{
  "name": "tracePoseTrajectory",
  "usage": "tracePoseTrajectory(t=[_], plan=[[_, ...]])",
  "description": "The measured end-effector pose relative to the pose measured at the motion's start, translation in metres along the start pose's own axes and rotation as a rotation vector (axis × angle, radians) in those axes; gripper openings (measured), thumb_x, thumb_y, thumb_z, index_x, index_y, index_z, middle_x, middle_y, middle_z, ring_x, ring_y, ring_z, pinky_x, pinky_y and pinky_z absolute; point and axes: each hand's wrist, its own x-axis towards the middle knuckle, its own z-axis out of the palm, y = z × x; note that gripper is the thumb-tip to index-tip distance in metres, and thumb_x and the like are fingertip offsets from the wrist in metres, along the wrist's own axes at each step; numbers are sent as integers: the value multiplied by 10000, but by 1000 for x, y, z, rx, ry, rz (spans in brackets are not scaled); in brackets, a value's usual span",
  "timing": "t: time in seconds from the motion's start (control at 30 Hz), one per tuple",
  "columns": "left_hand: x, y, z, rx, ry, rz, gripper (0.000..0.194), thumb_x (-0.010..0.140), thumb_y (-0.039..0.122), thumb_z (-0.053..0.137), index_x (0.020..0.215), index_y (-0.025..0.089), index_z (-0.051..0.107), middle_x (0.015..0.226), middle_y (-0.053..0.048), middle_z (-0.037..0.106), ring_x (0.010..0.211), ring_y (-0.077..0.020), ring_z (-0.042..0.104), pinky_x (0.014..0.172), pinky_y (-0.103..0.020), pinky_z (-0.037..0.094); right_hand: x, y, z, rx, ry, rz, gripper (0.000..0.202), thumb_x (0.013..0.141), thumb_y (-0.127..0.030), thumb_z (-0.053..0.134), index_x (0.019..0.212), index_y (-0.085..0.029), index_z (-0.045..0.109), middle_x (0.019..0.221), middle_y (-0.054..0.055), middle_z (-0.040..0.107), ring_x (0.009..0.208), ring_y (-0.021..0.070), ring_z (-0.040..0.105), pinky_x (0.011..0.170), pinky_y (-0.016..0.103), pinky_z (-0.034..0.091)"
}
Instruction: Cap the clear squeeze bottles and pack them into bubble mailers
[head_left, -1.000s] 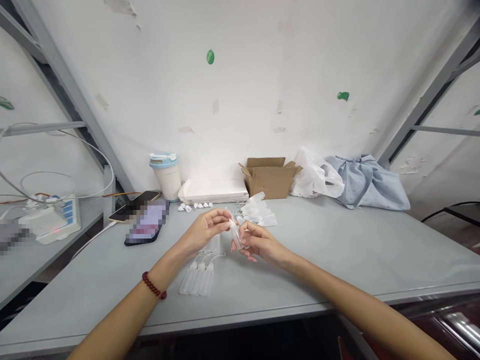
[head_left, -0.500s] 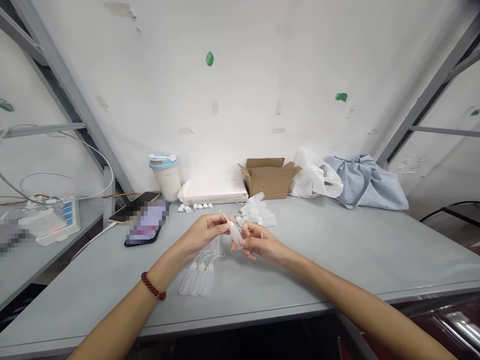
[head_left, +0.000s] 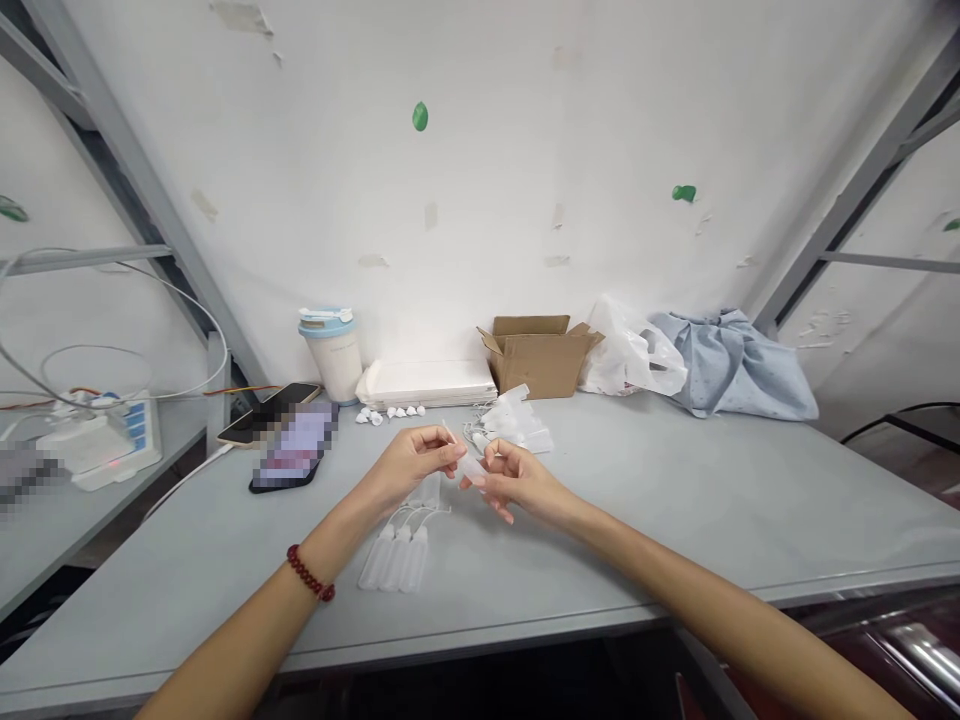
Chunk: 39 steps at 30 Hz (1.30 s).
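Between my hands, above the grey table, is a small translucent bottle (head_left: pixel 470 466) with a thin tip. My left hand (head_left: pixel 421 458) pinches its upper end near the tip. The body of the bottle is held by my right hand (head_left: pixel 517 480), thumb and fingers on its lower part. Several similar bottles (head_left: pixel 395 558) with thin tubes lie side by side below my left hand, and more are partly hidden behind it. Another pile of translucent bottles (head_left: pixel 517 420) lies beyond my hands. Small white caps (head_left: pixel 390 413) stand in a row at the back.
Along the wall are a cup (head_left: pixel 334 355), a stack of white boxes (head_left: pixel 431 382), an open cardboard box (head_left: pixel 540 360), a plastic bag (head_left: pixel 630 350) and a blue cloth bundle (head_left: pixel 735 365). Two phones (head_left: pixel 294 450) lie at the left, near a power strip (head_left: pixel 139 430).
The held bottle has turned and tilted a little, and my right fingers have shifted slightly left along it. My left hand keeps its pinch near the tip.
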Motion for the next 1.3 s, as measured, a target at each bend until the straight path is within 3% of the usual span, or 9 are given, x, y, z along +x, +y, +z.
tracePoseTrajectory(t=[0.13,0.23,0.47,0.6,0.83,1.0,1.2,1.3], plan=[[0,0,5,34,30,10,246,693,388,668,702,149,607,673,1,566,599,-115,512,624,-265,428,2,0,-2,-79,95,-39,415,595,-284,760,815,-191,421,636,-65,572,469,77,543,434,211,464],[-1,1,10,35,29,30,243,671,383,688,703,154,615,703,-5,591,633,-127,526,619,-264,438,3,-1,-3,-89,102,-34,369,647,-351,727,829,-166,465,626,-43,593,525,109,611,503,233,498],[-1,1,7,64,35,66,214,653,350,707,681,152,630,742,-19,628,598,-119,520,617,-281,451,1,3,-5,-62,-29,23,352,789,-494,558,826,-168,432,661,-2,637,499,123,632,461,214,470],[-1,1,8,85,57,106,196,630,281,725,768,167,644,771,-14,631,715,-150,560,687,-286,459,1,4,-6,-17,-70,68,404,820,-565,457,808,-162,444,615,15,644,441,117,605,419,202,442],[-3,7,6,172,5,78,252,663,315,700,862,163,666,834,-52,662,810,-197,584,765,-324,469,3,1,-6,-21,-10,47,420,795,-575,490,804,-155,473,626,18,639,410,92,560,412,200,422],[-6,12,3,193,-63,40,263,752,387,597,826,146,670,709,-38,628,659,-155,568,644,-292,489,2,-1,-4,-189,46,-4,402,803,-560,481,771,-159,474,629,0,608,404,78,513,421,211,396],[-4,8,7,230,7,-54,342,746,416,578,535,147,560,528,-5,555,460,-118,516,458,-247,443,-3,2,1,-557,150,-157,289,849,-433,476,768,-160,523,571,-30,548,411,65,441,429,202,335],[-4,8,5,192,-27,-45,313,762,412,569,610,141,607,556,-10,571,488,-122,538,498,-253,463,-3,2,1,-614,196,-193,267,869,-403,446,780,-162,521,559,-38,523,420,66,435,438,200,329]])
